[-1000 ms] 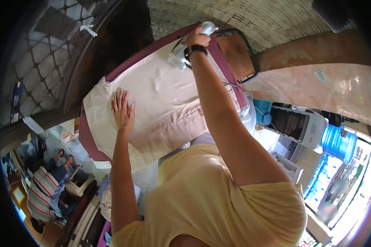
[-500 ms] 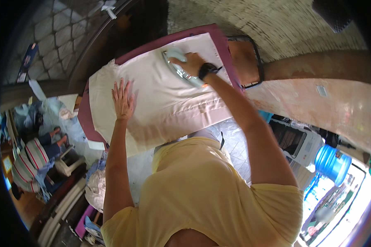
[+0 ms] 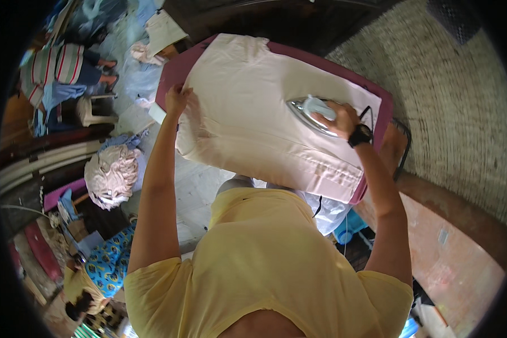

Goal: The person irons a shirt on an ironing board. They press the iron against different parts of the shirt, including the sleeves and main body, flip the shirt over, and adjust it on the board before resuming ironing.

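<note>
A pale cream cloth (image 3: 248,84) is spread over a maroon padded board (image 3: 172,70), by which it is bordered at the far side and at both ends. On the right half of the cloth, an iron (image 3: 316,107) is set down flat, its pointed tip turned to the left. The iron is gripped from the right by the right hand (image 3: 342,118), and a dark watch (image 3: 360,135) is worn on that wrist. At the left edge of the cloth, the left hand (image 3: 177,100) is placed with its fingers bent; whether the cloth is pinched there cannot be told. Beneath the board's near right corner, a clear plastic bag (image 3: 329,211) is seen. To the left, a bundle of pale fabric (image 3: 112,174) is heaped, and beyond it a person in a striped shirt (image 3: 67,65) can be seen near a stool (image 3: 86,111).
</note>
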A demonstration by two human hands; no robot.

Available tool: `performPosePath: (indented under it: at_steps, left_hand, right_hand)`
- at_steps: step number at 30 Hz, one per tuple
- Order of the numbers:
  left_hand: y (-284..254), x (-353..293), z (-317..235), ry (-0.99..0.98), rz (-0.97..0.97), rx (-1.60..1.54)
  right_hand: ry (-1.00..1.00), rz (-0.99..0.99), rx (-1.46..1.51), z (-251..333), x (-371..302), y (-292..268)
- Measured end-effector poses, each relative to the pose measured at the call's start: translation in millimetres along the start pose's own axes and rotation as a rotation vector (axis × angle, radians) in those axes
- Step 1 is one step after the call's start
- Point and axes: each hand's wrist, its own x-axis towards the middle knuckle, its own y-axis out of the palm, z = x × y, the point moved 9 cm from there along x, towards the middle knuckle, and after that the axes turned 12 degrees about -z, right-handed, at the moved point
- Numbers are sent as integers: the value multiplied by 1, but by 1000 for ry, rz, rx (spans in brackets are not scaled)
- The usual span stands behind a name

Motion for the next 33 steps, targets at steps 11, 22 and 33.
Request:
performPosePath:
  at_steps: [11, 22, 33]
  left_hand:
    - [-12, 1, 12, -241, -24, -189]
    - [-22, 12, 38, -178, 42, -173]
    - [-20, 7, 43, -200, 69, -371]
  right_hand:
    - [200, 163, -26, 166, 173, 134]
    - [30, 397, -57, 236, 198, 208]
    - [-236, 253, -5, 214, 78, 145]
